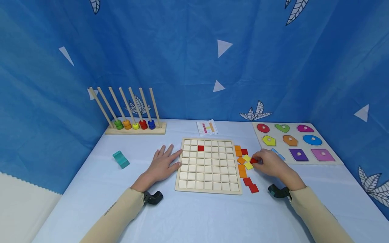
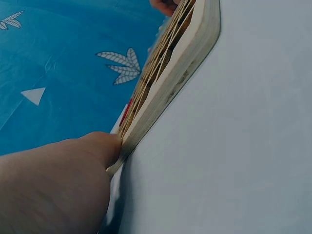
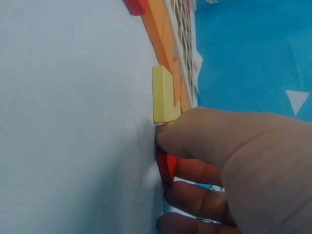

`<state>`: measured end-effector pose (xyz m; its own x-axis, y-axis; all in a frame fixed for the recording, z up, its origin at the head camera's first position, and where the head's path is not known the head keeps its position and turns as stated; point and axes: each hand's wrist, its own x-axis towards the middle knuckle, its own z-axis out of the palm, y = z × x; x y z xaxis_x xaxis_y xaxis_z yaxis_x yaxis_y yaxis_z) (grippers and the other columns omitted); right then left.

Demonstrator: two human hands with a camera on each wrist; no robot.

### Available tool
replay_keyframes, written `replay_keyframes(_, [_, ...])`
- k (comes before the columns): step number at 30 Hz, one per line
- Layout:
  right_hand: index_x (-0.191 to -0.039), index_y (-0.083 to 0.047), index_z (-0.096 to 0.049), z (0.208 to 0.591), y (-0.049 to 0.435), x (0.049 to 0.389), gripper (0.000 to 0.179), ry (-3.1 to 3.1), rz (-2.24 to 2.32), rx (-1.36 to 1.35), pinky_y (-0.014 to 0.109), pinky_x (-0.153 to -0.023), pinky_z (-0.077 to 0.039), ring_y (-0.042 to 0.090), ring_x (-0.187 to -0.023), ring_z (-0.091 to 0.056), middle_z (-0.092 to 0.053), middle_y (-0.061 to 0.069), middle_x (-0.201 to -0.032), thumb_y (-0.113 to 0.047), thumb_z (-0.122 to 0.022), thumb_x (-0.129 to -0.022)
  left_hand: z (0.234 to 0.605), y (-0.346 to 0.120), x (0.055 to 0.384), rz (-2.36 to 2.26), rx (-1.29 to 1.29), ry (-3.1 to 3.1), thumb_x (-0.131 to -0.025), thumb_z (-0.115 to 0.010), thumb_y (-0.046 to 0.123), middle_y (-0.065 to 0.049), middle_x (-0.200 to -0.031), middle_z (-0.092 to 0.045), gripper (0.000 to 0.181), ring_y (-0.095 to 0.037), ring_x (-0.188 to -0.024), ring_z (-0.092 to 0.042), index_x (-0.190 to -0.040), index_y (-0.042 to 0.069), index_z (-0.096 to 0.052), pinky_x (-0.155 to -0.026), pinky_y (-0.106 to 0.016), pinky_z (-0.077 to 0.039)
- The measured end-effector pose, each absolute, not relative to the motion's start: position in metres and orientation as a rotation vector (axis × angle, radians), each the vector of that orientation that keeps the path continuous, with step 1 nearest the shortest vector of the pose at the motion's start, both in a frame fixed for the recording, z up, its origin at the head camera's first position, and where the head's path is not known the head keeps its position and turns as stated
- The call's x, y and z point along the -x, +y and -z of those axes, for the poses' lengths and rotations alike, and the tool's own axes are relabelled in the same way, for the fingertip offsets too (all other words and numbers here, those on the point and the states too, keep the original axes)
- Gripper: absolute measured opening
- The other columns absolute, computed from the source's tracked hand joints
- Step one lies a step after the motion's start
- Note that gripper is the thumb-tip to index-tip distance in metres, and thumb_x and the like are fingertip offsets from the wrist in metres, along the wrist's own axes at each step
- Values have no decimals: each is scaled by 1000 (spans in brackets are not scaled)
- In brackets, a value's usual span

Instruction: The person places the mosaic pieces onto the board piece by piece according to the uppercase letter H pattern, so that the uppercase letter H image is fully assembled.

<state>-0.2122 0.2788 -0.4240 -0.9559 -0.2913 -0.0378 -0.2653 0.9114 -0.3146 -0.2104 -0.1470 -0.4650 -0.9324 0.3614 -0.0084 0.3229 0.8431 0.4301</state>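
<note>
A wooden grid board (image 1: pixel 208 193) lies in the middle of the table, with one red square tile (image 1: pixel 201 148) in a cell near its top left. My left hand (image 1: pixel 161 166) rests spread at the board's left edge, the thumb and a finger touching the rim. In the right wrist view, my right hand (image 1: pixel 268 162) pinches another red tile (image 3: pixel 167 168) between thumb and fingers, low at the table. Beside it lie yellow tiles (image 1: pixel 248 165) and orange tiles (image 1: pixel 242 171). More red tiles (image 1: pixel 253 188) lie nearer the front.
A printed pattern card (image 1: pixel 207 127) lies behind the board. At the back left stands a peg rack (image 1: pixel 135 131) with coloured rings. A teal block (image 1: pixel 121 159) sits to the left. A shape puzzle board (image 1: pixel 304 161) lies at the back right.
</note>
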Motion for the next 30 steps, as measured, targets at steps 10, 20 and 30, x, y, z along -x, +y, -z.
replay_keyframes(10, [-108, 0, -75, 423, 279, 218, 32, 2994, 453, 422, 32, -72, -55, 16, -80, -56, -66, 5, -86, -16, -84, -81, 468, -148, 211, -657, -541, 2931, -102, -54, 44, -22, -168, -23, 61, -53, -156, -8, -158, 21, -41, -122, -72, -10])
replay_keyframes(20, [-111, -1, -74, 417, 273, 226, 33, 3029, 455, 449, 34, -75, -58, 18, -85, -59, -68, 7, -92, -17, -82, -82, 468, -148, 211, -664, -556, 2924, -103, -53, 45, -23, -168, -22, 61, -52, -156, -7, -158, 22, -40, -122, -71, -9])
replay_keyframes(30, [-111, -3, -74, 415, 249, 234, 30, 2993, 499, 556, 31, -74, -56, 17, -83, -58, -69, 4, -90, -18, -80, -85, 468, -149, 211, -671, -558, 2935, -102, -54, 42, -24, -168, -24, 61, -54, -156, -9, -158, 20, -41, -122, -72, -10])
